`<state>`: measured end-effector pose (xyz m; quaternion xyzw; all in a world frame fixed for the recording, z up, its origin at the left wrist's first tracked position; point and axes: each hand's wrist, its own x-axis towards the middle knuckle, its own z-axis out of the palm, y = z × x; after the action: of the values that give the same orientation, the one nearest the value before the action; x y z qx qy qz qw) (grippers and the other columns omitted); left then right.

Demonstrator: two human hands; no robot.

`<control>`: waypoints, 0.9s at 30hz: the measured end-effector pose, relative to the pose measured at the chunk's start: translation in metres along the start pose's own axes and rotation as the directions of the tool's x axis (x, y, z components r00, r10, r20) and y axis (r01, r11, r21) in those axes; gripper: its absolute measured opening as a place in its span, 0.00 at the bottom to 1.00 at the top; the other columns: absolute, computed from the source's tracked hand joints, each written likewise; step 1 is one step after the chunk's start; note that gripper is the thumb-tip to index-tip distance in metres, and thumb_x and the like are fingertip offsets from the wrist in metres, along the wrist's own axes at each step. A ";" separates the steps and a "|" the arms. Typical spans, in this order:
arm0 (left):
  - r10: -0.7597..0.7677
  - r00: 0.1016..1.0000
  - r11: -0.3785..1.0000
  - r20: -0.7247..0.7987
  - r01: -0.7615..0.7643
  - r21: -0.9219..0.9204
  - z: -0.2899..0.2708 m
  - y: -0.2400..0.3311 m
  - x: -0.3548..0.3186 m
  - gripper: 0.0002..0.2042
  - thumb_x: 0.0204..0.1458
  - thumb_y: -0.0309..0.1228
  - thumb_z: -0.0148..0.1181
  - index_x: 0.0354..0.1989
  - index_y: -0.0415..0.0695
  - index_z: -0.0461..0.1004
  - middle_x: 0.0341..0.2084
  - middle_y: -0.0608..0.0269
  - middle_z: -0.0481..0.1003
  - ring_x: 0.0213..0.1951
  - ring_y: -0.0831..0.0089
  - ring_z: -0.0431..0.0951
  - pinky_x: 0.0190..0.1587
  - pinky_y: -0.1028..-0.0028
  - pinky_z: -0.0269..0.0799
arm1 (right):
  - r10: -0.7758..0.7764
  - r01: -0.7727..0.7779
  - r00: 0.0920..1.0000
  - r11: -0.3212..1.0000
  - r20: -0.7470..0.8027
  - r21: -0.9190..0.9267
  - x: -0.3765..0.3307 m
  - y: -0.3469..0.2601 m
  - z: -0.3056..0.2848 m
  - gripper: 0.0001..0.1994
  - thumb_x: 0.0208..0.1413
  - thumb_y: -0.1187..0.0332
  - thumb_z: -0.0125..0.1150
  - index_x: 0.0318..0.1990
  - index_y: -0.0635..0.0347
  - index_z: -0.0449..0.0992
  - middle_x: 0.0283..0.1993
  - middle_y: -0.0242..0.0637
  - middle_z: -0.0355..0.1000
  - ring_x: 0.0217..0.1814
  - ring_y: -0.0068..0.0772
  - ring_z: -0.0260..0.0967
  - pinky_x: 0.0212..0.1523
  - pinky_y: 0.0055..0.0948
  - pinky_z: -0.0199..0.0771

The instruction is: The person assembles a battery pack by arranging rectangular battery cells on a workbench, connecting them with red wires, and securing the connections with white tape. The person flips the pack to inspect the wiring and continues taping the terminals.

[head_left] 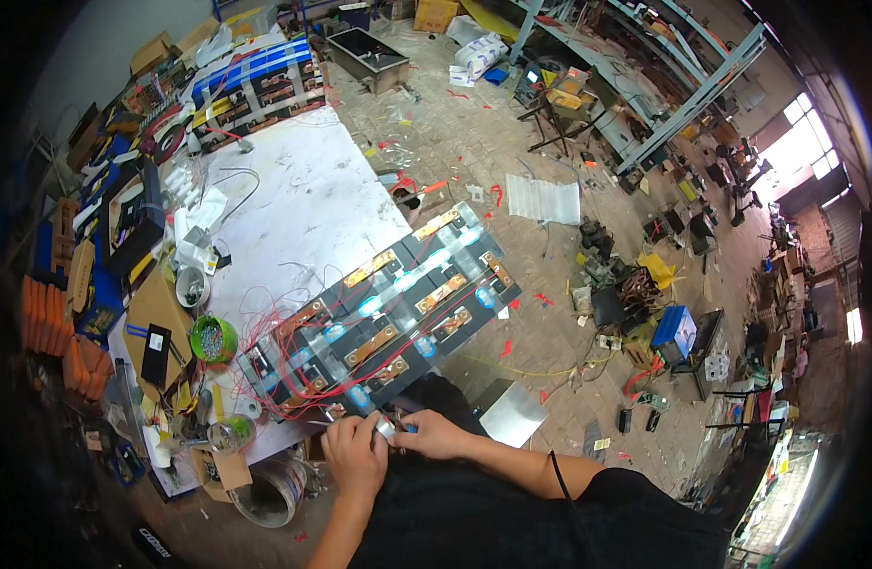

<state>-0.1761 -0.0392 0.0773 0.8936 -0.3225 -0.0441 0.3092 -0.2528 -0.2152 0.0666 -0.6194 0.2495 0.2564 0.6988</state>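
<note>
My left hand (pixel 354 451) and my right hand (pixel 432 436) are close together at the near edge of a battery pack. My left fingers are closed on a small silvery-white piece (pixel 386 428), too small to name. My right hand is closed beside it, with a bit of blue at its fingertips; what it grips cannot be made out. The battery pack (pixel 400 308) lies at an angle, made of dark block cells with copper busbars (pixel 371 344) across the top. Thin red wires (pixel 282 353) run over it and bunch at its left end.
The white tabletop (pixel 303 190) holds a green tub (pixel 212 339) of small parts, a white cup (pixel 191 285) and a cardboard piece. Another battery pack (pixel 256 90), topped in blue, stands at the far end. A bucket (pixel 270 493) stands near left; boxes and scraps litter the floor to the right.
</note>
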 end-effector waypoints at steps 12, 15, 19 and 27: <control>-0.529 0.672 0.200 0.519 0.693 -0.693 0.047 -0.032 -0.032 0.13 0.69 0.35 0.61 0.39 0.37 0.84 0.29 0.66 0.83 0.28 0.80 0.79 0.32 0.79 0.72 | -0.089 0.090 0.996 0.995 0.020 -0.050 0.017 0.039 0.000 0.19 0.64 0.53 0.70 0.42 0.64 0.84 0.28 0.34 0.77 0.30 0.21 0.68 0.35 0.31 0.71; -0.534 0.650 0.145 0.540 0.700 -0.699 0.058 -0.033 -0.034 0.13 0.68 0.34 0.63 0.34 0.37 0.84 0.29 0.67 0.83 0.30 0.81 0.77 0.36 0.77 0.70 | -0.109 0.110 0.994 0.992 0.021 -0.060 0.022 0.051 -0.001 0.19 0.65 0.52 0.70 0.41 0.64 0.84 0.27 0.33 0.75 0.27 0.20 0.66 0.30 0.29 0.68; -0.519 0.623 0.042 0.585 0.703 -0.710 0.067 -0.038 -0.034 0.14 0.69 0.36 0.62 0.33 0.38 0.83 0.29 0.67 0.83 0.31 0.80 0.78 0.37 0.77 0.71 | -0.047 0.046 0.999 0.999 0.027 0.023 0.014 0.048 -0.004 0.17 0.64 0.52 0.71 0.43 0.59 0.83 0.27 0.26 0.76 0.27 0.16 0.69 0.28 0.24 0.68; -0.486 0.605 0.033 0.630 0.733 -0.679 0.064 -0.028 -0.027 0.14 0.71 0.38 0.58 0.39 0.39 0.81 0.31 0.62 0.84 0.31 0.76 0.80 0.37 0.75 0.74 | 0.015 0.009 0.991 0.985 -0.136 0.174 -0.008 0.089 -0.028 0.19 0.66 0.62 0.68 0.60 0.58 0.76 0.40 0.30 0.77 0.31 0.19 0.75 0.31 0.24 0.74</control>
<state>-0.1997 -0.0397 0.0064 0.5987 0.1442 -0.4414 0.6527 -0.3189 -0.2340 0.0033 -0.5715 0.3190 0.1916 0.7314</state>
